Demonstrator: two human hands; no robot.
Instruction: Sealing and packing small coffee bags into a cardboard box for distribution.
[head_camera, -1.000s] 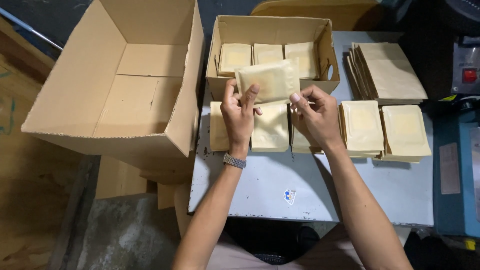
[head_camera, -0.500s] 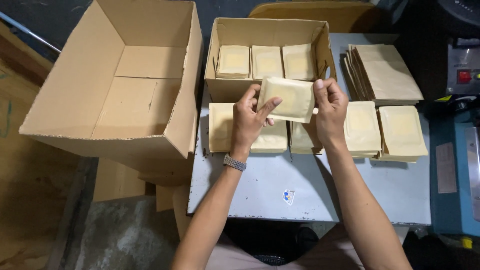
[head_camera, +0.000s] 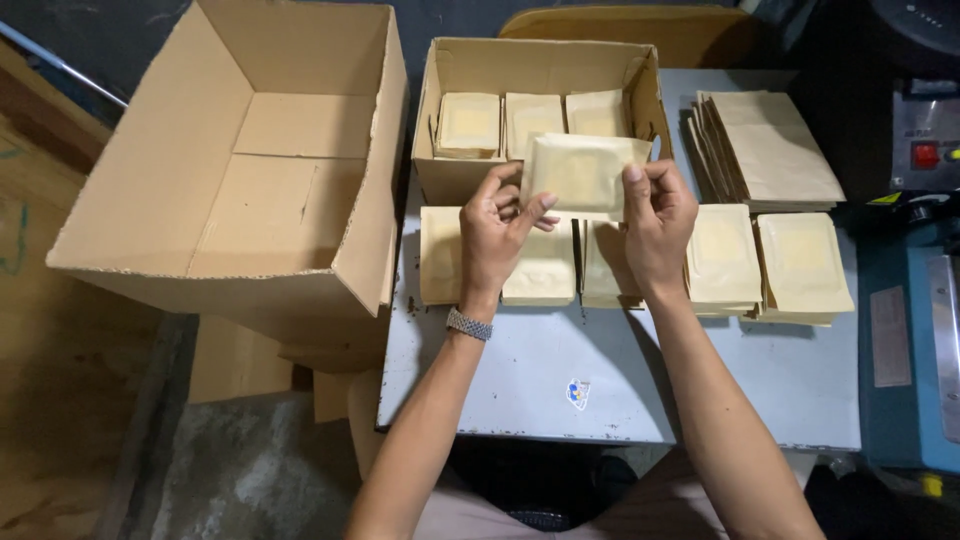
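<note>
Held up at centre of the frame, a little above the middle: one flat tan packet, square, with a padded middle. Pinched at its left edge by the left hand, thumb in front and fingers behind; grip narrow and closed on the packet. Pinched at its right edge by the right hand in the same way, grip also closed on the packet. Packet lifted off the desk, in front of the near wall of the small carton and partly covering it.

Inside the small carton, upper centre: three similar packets standing in a row, against the far side. Below the hands, on the grey desk: a row of more stacked packets, partly hidden by the wrists. To the right of the right hand, two further stacks of packets, side by side, touching or nearly so. Above them, at upper right: a fanned pile of flat brown bags.

At upper left of the frame: a large open carton, tilted on its side, just beside the small carton. On the left wrist: a metal watch band. At the right edge: a blue machine, with a red button above it.
</note>
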